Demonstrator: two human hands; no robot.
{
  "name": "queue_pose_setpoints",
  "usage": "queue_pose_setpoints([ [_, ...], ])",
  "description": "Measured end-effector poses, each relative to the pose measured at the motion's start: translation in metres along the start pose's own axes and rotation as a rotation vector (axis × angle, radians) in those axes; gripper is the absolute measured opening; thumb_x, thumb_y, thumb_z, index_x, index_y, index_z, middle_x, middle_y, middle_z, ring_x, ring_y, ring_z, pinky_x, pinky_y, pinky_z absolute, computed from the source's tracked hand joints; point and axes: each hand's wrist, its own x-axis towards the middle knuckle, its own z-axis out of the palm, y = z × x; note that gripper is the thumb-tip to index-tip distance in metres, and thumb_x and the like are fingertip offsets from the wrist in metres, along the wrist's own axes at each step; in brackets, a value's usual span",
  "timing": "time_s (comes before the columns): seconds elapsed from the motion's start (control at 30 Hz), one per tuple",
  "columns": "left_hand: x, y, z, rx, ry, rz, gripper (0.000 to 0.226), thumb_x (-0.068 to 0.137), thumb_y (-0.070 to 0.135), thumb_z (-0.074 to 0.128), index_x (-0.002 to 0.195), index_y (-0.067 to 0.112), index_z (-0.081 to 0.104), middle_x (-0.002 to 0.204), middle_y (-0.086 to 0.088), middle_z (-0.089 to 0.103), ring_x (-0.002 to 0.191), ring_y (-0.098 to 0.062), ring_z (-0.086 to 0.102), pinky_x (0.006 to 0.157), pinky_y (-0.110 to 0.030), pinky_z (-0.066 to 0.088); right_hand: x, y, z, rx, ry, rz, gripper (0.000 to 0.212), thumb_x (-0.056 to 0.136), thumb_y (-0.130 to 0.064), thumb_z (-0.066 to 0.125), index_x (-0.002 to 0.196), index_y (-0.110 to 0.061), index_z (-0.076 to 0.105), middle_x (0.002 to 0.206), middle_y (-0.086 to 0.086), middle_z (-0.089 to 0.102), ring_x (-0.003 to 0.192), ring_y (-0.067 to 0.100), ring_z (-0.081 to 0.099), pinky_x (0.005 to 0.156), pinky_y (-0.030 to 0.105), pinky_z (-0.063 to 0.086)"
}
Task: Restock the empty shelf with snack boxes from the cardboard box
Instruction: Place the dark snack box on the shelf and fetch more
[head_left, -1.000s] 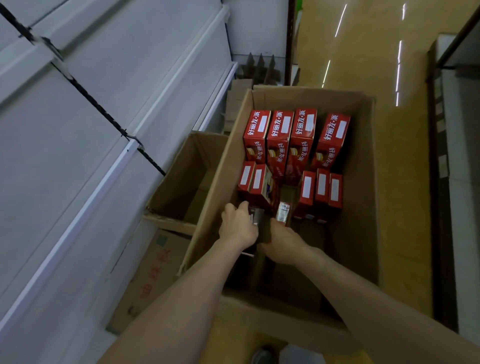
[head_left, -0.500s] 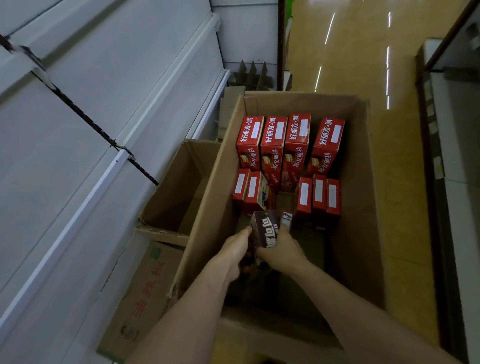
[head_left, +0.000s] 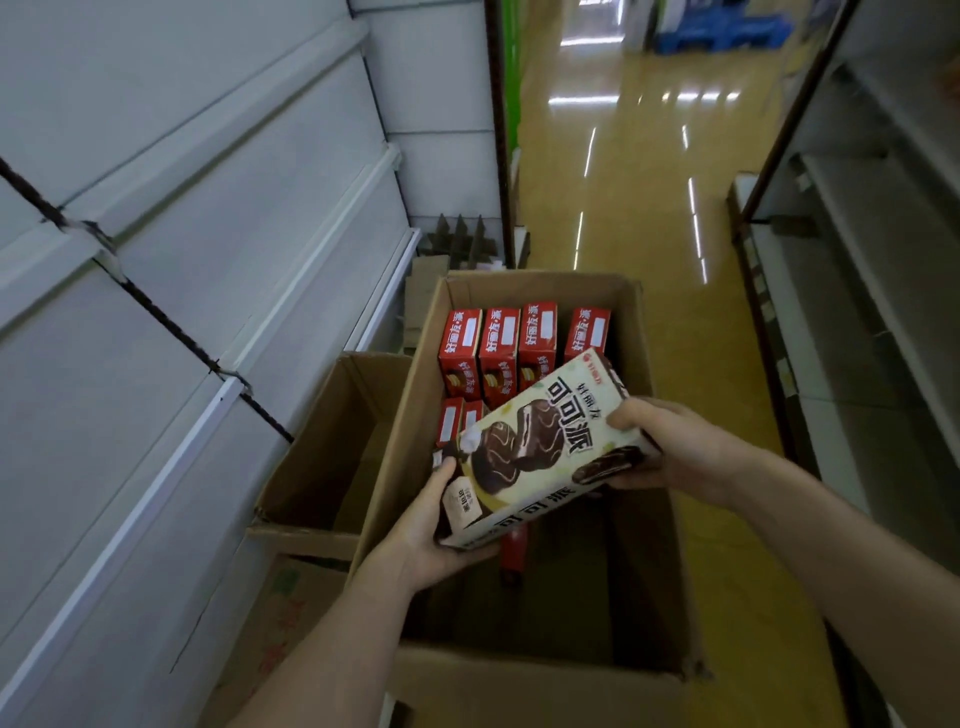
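Shop aisle floor, cardboard box, hands gripping snack box ends

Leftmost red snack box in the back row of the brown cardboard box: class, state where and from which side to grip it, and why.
Probably from above, pinching its top end front to back. The leftmost red snack box stands upright, with the brown cardboard box wall left of it and a neighbouring red box close on its right.
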Motion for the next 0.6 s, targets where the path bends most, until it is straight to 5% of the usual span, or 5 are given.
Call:
queue_pose_setpoints([
  [0.1, -0.023, 0.013, 0.021, 0.011, -0.037, 0.129, 0.037, 0.089, 0.040, 0.064, 0.113, 0.013, 0.066, 0.105, -0.019, 0.070, 0.106, -0.034, 0.062, 0.088, -0.050, 0.051, -0.022, -0.005, -0.014, 0.060, 0.106, -0.009, 0.030, 0.090, -0.017, 0.056, 0.119, -0.010, 0.054, 0.101, 0.013, 0.073, 0.095, 0.026, 0.067, 0.072, 0.037, 0.057],
  [0.23, -0.047, 0.035, 0.042, 0.144, -0.086, 0.291, 0.038, 0.086, 0.034, 0.069, 0.119, 0.017, 0.062, 0.103, -0.012, 0.073, 0.106, -0.029, 0.064, 0.088, -0.046, 0.052, -0.054, -0.008, -0.022, 0.065, 0.251, -0.054, 0.028, 0.092, -0.030, 0.059, 0.110, -0.010, 0.056, 0.090, 0.009, 0.075, 0.094, 0.026, 0.070, 0.083, 0.042, 0.058],
  [0.43, -0.092, 0.068, 0.087, 0.343, -0.199, 0.452, 0.042, 0.082, 0.037, 0.071, 0.119, 0.017, 0.064, 0.106, -0.010, 0.073, 0.106, -0.027, 0.064, 0.089, -0.046, 0.052, -0.112, -0.024, -0.030, 0.093, 0.463, -0.201, 0.036, 0.091, -0.049, 0.056, 0.097, -0.013, 0.058, 0.080, 0.003, 0.075, 0.074, 0.016, 0.071, 0.061, 0.031, 0.058],
  [0.6, -0.135, 0.078, 0.139, 0.465, -0.293, 0.562, 0.040, 0.085, 0.039, 0.069, 0.118, 0.016, 0.064, 0.097, -0.007, 0.073, 0.088, -0.022, 0.067, 0.070, -0.038, 0.055, -0.168, -0.028, -0.048, 0.083, 0.617, -0.299, 0.043, 0.092, -0.054, 0.052, 0.097, -0.013, 0.059, 0.092, 0.006, 0.073, 0.084, 0.023, 0.071, 0.073, 0.039, 0.060],
])
